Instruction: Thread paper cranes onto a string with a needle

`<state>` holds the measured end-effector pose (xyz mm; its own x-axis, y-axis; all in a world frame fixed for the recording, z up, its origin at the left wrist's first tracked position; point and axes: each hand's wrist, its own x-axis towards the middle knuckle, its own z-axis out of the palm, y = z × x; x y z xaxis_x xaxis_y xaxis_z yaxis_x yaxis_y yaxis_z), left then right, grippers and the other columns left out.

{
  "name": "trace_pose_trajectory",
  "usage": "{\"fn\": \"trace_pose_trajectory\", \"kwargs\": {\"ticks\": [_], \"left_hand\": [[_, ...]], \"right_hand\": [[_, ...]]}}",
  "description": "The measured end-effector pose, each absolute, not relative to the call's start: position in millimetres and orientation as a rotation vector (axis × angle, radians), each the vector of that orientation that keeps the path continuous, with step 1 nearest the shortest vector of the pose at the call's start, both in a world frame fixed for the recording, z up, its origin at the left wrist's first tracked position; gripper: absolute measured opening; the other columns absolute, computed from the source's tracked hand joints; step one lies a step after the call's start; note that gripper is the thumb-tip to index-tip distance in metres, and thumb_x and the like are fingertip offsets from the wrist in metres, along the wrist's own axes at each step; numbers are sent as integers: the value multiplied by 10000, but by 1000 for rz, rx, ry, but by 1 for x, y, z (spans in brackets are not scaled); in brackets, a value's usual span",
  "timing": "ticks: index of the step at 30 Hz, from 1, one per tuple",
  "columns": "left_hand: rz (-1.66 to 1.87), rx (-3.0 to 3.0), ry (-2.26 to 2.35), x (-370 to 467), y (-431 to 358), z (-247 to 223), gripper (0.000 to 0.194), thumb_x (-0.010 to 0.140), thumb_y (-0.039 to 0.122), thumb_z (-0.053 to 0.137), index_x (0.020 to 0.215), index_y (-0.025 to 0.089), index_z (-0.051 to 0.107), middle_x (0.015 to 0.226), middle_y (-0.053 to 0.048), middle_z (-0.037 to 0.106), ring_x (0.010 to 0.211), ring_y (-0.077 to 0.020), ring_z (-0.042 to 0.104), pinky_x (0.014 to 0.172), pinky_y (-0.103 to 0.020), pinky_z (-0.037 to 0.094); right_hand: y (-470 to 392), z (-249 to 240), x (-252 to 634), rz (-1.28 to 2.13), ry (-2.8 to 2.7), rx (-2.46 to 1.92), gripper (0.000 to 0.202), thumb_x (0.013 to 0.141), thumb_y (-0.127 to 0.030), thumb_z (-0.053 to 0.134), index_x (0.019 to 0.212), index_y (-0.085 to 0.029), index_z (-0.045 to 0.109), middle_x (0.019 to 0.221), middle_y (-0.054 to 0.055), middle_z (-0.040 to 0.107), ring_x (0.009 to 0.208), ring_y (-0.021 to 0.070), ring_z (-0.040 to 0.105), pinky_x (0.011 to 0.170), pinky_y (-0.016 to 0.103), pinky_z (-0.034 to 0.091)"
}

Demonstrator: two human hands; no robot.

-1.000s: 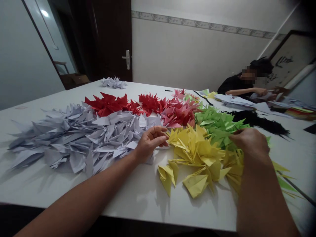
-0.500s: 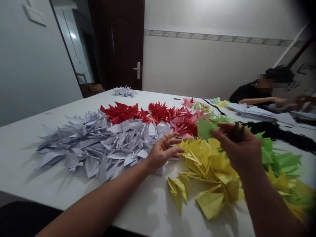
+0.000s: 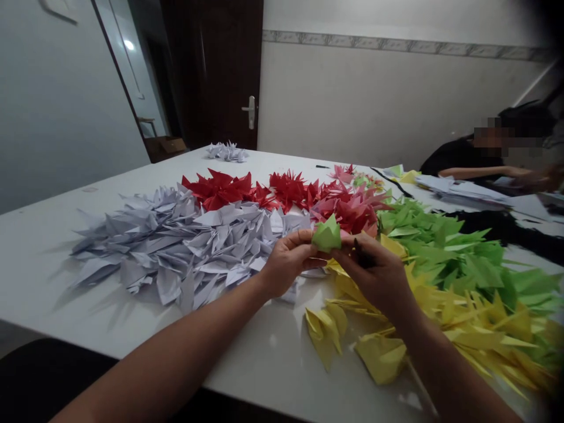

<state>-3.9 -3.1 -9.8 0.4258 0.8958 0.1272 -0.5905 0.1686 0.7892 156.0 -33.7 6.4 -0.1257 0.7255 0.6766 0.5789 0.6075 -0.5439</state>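
Observation:
A small green folded paper piece [image 3: 326, 234] with pointed tips is held up above the table between my two hands. My left hand [image 3: 286, 264] pinches its left side with thumb and fingers. On its right side, the fingers of my right hand [image 3: 381, 276] are closed on it too. A dark object [image 3: 363, 254], too unclear to name, is tucked in my right hand. Beneath my right wrist spreads a heap of yellow folded papers [image 3: 462, 323]. White folded papers [image 3: 229, 247] are piled beside my left hand.
Red folded papers [image 3: 220, 189] and pink ones [image 3: 352, 205] lie behind my hands. A green pile [image 3: 445, 235] sits to the right, near black strands [image 3: 506, 235]. Another person [image 3: 462, 155] leans over paper sheets [image 3: 458, 191] at the far right of the white table [image 3: 264, 364].
My right hand has moved left, bringing the green paper piece to my left hand. My left hand, open before, has closed on it. The view has tilted slightly down.

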Motion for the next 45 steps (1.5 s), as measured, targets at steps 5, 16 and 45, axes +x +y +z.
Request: {"fn": "trace_pose_trajectory", "kwargs": {"ticks": [5, 16, 45], "left_hand": [[1075, 852, 428, -6, 0, -10, 342, 694, 455, 694, 815, 141, 635, 765, -43, 676, 667, -141, 643, 667, -276, 524], [1378, 906, 583, -1, 6, -18, 310, 549, 250, 815, 812, 153, 682, 740, 5, 679, 672, -93, 599, 689, -230, 471], [1586, 1217, 583, 3, -5, -20, 230, 648, 111, 666, 871, 141, 618, 755, -16, 655, 692, -100, 604, 656, -202, 490]], "right_hand": [[-32, 5, 157, 195, -1842, -997, 142, 828, -326, 592, 843, -196, 646, 739, 22, 617, 679, 141, 569, 618, 261, 459], [-40, 5, 158, 319, -1685, -1082, 287, 901, -425, 466, 1045, -206, 581, 807, 25, 606, 660, 128, 558, 589, 236, 454], [-43, 9, 136, 1261, -1362, -1250, 502, 667, -652, 636, 670, -161, 535, 539, -48, 425, 434, 36, 286, 378, 179, 166]]}}
